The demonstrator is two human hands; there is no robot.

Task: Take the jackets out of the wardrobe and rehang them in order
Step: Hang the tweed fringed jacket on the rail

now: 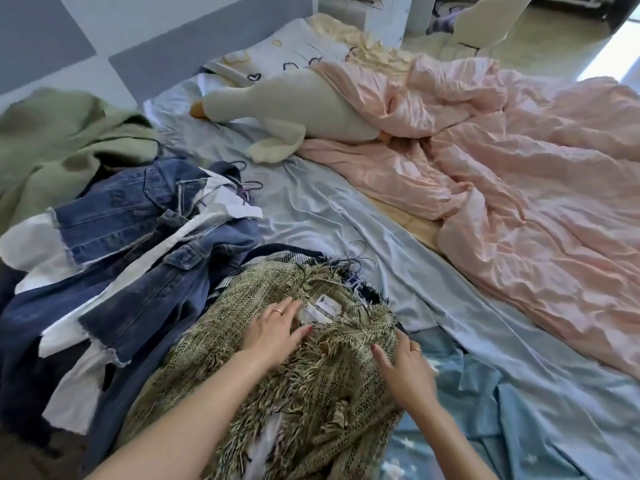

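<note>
At nine o'clock of the frame we have the green coat (65,133) slumped against the wall, and just below it the denim jackets (138,216) tangled with white panels, sleeves crossing one another. Thin hangers (247,188) poke out of that heap toward one o'clock of the denim; if we tug a jacket free carelessly, a hook could snag a raw hem or drag a neighbouring garment onto the floor.

At six o'clock lies the fringed tweed jacket (311,375), collar and label up, on top of the pile. Our left hand (273,330) rests flat on it near the label, fingers straight; our right hand (405,372) lies at its four o'clock edge, fingers only lightly bent, and we cannot tell whether they pinch the cloth. The hands are apart, with the collar between them. The loose fringe is the weak point, we judge: rings on both hands could catch threads and pull them.

Toward three o'clock the blue sheet (346,216) is slick and creased, so the pile may slide. Beyond it, at one o'clock, the plush goose (294,109) and pink duvet (519,188) crowd the sorting space.
</note>
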